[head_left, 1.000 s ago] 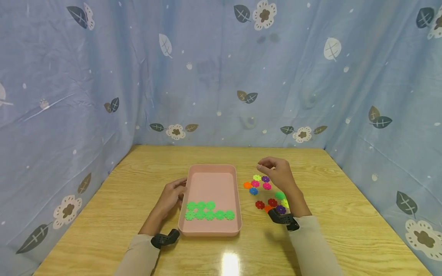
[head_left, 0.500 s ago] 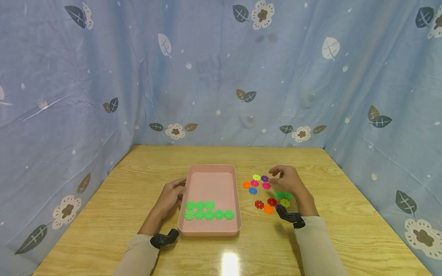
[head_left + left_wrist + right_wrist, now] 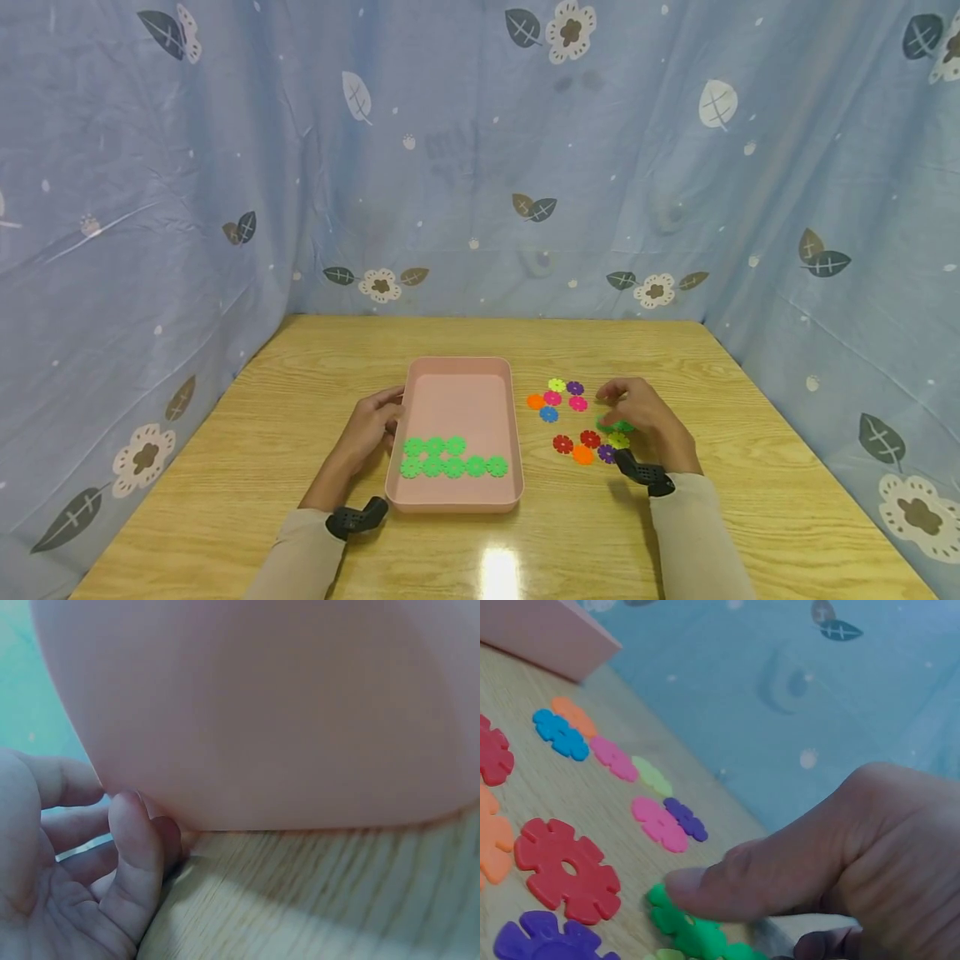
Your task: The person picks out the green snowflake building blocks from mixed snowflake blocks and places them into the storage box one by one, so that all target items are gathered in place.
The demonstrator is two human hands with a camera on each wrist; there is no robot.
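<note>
My left hand (image 3: 372, 425) is at the left side of a pink plastic tray (image 3: 457, 367). In the left wrist view its fingertips and thumb (image 3: 129, 810) touch the tray's outer wall (image 3: 262, 735). Two rows of green snowflake discs (image 3: 453, 467) lie in the near part of the tray. Over the loose discs at the right hovers my right hand (image 3: 641, 412), its thumb over green snowflake discs (image 3: 697, 934) on the table. Thumb and index finger are apart in the head view. Part of these green discs is hidden under the hand.
Loose snowflake discs lie on the wooden table (image 3: 337, 350) right of the tray: blue (image 3: 549, 414), orange (image 3: 582, 454), red (image 3: 563, 444), purple (image 3: 575, 388), pink (image 3: 578, 403) and yellow (image 3: 557, 385). A patterned blue curtain (image 3: 465, 167) surrounds the table.
My right hand has moved right and toward me, from above the far loose discs down to the green discs. My left hand and the tray have stayed in place.
</note>
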